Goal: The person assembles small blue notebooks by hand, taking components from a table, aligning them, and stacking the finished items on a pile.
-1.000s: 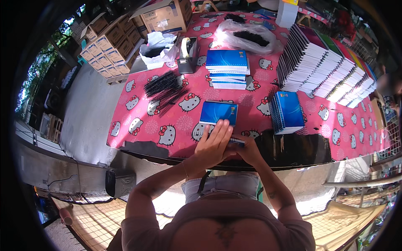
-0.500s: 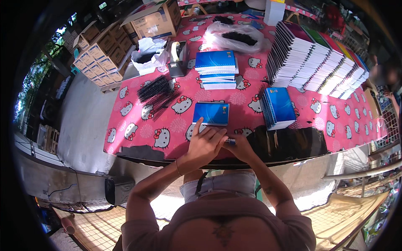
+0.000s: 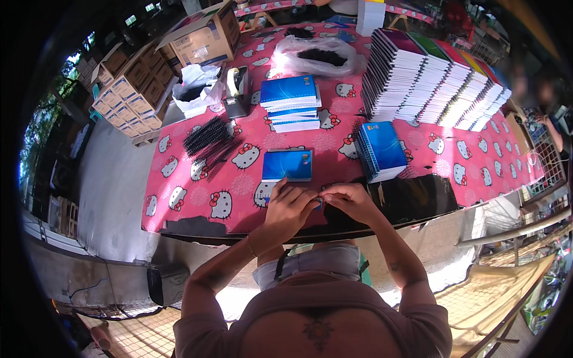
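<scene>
My left hand and my right hand meet at the near edge of the pink cartoon-cat tablecloth. Their fingers pinch a small blue notebook between them; most of it is hidden by the fingers. Just beyond my hands lies a single blue notebook flat on the cloth. To the right of it stands a short stack of blue spiral notebooks. A black sheet covers the table edge under and beside my right hand.
Farther back sit a stack of blue and white notebooks, a pile of black spiral combs, a tape dispenser, a clear bag of black parts and long rows of notebooks. Cardboard boxes stand at left.
My left hand has drawn back from the flat blue notebook toward the table edge and joined my right hand on the small item. The view has tilted slightly.
</scene>
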Motion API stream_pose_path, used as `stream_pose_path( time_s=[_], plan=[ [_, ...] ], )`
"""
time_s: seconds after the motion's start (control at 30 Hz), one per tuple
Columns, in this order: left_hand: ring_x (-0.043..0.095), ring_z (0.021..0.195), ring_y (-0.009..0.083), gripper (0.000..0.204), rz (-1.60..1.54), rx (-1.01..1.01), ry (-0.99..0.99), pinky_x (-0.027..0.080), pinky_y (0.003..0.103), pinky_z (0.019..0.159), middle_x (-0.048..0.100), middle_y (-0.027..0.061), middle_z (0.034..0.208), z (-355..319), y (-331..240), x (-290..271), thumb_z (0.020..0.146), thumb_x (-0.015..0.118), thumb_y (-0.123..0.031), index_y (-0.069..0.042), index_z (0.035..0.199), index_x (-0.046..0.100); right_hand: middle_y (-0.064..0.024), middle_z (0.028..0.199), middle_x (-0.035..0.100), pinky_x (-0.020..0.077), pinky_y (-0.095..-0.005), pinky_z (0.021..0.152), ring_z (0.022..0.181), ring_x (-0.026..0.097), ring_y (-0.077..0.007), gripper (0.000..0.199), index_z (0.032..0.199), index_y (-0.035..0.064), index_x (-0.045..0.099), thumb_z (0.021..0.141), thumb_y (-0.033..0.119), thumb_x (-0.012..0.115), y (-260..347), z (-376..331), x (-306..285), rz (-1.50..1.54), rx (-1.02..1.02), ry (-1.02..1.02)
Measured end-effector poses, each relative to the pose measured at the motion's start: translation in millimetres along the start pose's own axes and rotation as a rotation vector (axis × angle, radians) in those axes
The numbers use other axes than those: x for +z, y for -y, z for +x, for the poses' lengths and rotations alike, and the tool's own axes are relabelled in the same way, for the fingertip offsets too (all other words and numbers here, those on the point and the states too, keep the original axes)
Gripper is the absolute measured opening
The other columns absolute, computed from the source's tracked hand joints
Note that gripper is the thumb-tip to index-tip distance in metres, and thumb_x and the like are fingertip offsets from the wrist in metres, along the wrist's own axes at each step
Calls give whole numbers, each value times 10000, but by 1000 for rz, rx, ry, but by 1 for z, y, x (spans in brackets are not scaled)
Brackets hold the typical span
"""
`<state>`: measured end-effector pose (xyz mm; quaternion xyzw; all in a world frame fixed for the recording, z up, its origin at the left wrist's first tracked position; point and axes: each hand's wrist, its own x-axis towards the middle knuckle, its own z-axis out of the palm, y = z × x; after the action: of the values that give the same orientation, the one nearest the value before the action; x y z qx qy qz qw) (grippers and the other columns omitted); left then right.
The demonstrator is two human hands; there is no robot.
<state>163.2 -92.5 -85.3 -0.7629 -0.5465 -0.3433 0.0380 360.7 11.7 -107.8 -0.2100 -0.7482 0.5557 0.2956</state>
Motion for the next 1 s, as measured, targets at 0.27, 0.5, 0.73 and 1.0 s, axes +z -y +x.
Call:
stream_pose_path(
  time_s=[0.27, 0.5, 0.73, 1.0],
  plan=[
    [617, 876, 253, 266, 53, -32, 62, 466, 391, 793, 643, 56, 942, -1, 0, -9, 822, 752, -230, -75, 1019, 664, -57, 785, 677, 530, -270, 699, 770, 675, -110, 136, 893, 4, 620, 836, 75, 721, 13, 17, -6, -33, 23, 147],
    [616, 820, 293, 252, 33, 66, 40, 472, 409, 744, 639, 92, 924, 7, -5, -13, 799, 728, -117, -54, 1035, 665, -111, 748, 636, 513, -325, 623, 654, 652, -218, 182, 826, 16, 574, 772, 85, 734, 14, 8, 27, -332, -46, -256],
    [614, 861, 312, 224, -63, 76, 61, 497, 426, 762, 623, 113, 927, 63, 4, -34, 822, 701, -96, -41, 1037, 665, -159, 1086, 654, 501, -389, 856, 991, 644, -315, 398, 1130, 29, 639, 774, 137, 780, 62, -12, -24, -494, -215, -601],
    [618, 1129, 305, 241, -216, 490, -150, 522, 397, 938, 663, 126, 1139, 167, -8, 57, 827, 669, -23, -26, 1068, 672, -193, 1285, 581, 452, -375, 999, 1168, 580, -262, 830, 1415, -28, 441, 724, 159, 863, 21, -35, -111, -408, -11, -561]
  ],
)
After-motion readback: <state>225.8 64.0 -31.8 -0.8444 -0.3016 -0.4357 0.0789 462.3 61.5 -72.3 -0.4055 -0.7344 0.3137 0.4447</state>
